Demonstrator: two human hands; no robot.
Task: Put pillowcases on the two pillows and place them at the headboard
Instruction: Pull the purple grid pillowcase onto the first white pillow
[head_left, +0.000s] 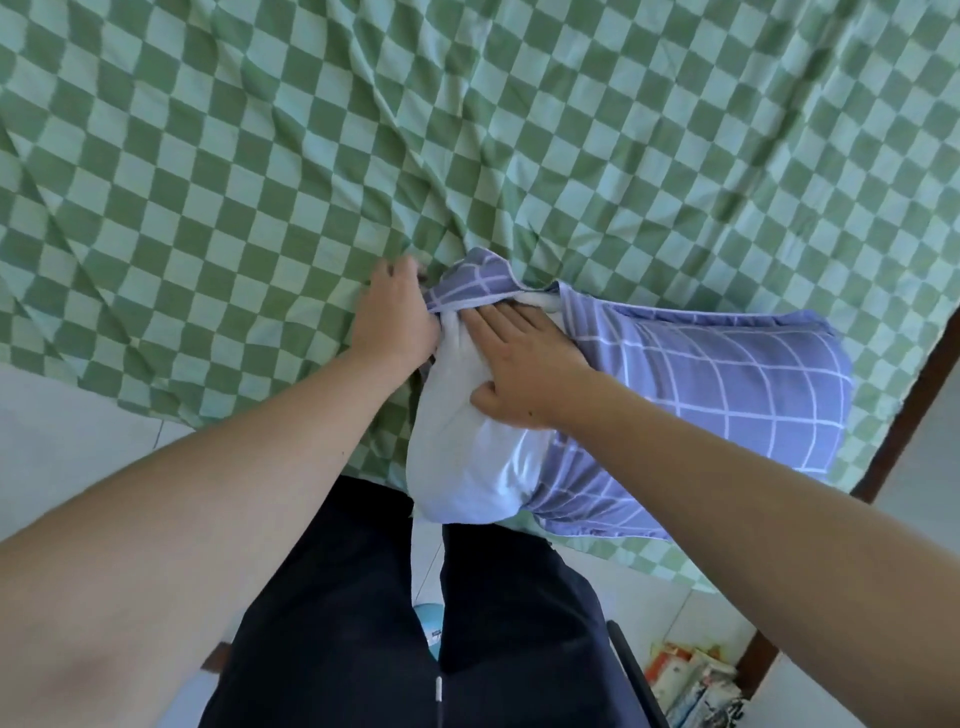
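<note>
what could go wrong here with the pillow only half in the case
1. The white pillow overhangs the edge of the green checkered bed sheet, so it may slip to the floor.
2. The left hand grips a bunched edge of the blue grid-patterned pillowcase; it may snag or go on twisted while the right hand pushes.

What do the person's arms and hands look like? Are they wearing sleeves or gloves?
No gloves and no sleeves in view: both forearms are bare right up to the picture's edge. The left hand and right hand are bare too, with no rings, watch or bracelets showing. Below them, the person wears dark navy trousers.
</note>
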